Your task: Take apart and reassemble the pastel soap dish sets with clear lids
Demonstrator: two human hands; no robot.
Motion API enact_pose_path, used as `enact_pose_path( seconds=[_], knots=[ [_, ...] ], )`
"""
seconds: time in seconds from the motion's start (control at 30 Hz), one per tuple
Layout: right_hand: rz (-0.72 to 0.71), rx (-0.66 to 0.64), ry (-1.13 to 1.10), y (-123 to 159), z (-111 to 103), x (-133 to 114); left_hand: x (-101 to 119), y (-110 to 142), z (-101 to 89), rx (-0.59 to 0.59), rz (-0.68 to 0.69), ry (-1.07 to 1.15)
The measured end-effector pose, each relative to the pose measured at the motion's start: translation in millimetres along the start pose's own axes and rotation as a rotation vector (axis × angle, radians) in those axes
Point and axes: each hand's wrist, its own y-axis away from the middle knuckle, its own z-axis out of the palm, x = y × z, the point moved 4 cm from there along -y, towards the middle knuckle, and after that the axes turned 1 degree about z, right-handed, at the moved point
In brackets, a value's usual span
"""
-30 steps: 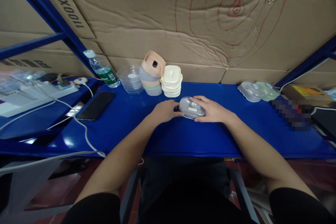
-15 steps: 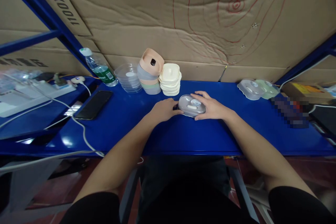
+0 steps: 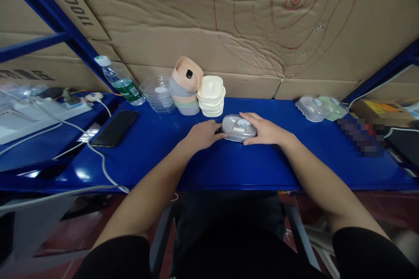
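On the blue table in front of me lies a small grey oval lidded box point(image 3: 234, 128), looking like a soap dish. Its see-through lid carries a pale knob and a round white sticker. My left hand point(image 3: 205, 135) is curled at the box's left end, thumb in front and fingers behind. Around the right end wraps my right hand point(image 3: 264, 130), its thumb at the near edge and its fingers at the far edge. The box rests flat between both hands, and its underside is hidden.
Behind stand a cream stack of small containers point(image 3: 211, 91), stacked coloured containers point(image 3: 187, 83), clear plastic bowls point(image 3: 157, 96) and a water bottle point(image 3: 122, 85). A black phone point(image 3: 116, 128) lies left. Farther right sit a grey lidded box point(image 3: 310, 108) and a green one point(image 3: 334, 108).
My right hand has closed in around the box's right end, its fingers less spread. The box and my left hand have barely moved, and the view has shifted slightly.
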Motion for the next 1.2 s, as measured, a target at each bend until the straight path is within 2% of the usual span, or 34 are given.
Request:
enact_pose_path(
  seconds=[0.17, 0.27, 0.43, 0.6, 0.73, 0.8, 0.87, 0.97, 1.07, 1.2],
  knots=[
    [-0.085, 0.092, 0.067, 5, -15, -19, 1, 0, -1.5, -0.009, 0.001, -0.014],
    [-0.148, 0.087, 0.071, 2, -13, -28, 2, 0, -1.5, -0.037, -0.025, -0.038],
    [-0.146, 0.105, 0.087, -2, -10, -15, 0, 1, -0.2, -0.048, -0.072, -0.035],
    [0.048, 0.153, 0.167, 11, -34, 32, -1, 2, 0.3, -0.065, -0.077, -0.031],
    [0.402, 0.18, 0.368, 32, -55, 77, 0, 4, -0.3, -0.072, -0.073, -0.014],
    [0.528, 0.208, 0.433, 40, -61, 90, 1, 4, -0.4, -0.068, -0.076, -0.003],
    [0.566, 0.244, 0.458, 43, -63, 94, 1, 4, -0.1, -0.063, -0.077, 0.001],
    [0.512, 0.261, 0.46, 39, -61, 91, 0, 3, 0.3, -0.047, -0.079, -0.014],
    [0.472, 0.244, 0.455, 33, -56, 88, 1, 2, -3.6, 0.036, -0.083, -0.001],
    [0.518, 0.226, 0.478, 33, -54, 94, 0, 4, -24.0, 0.354, -0.085, 0.057]
  ],
)
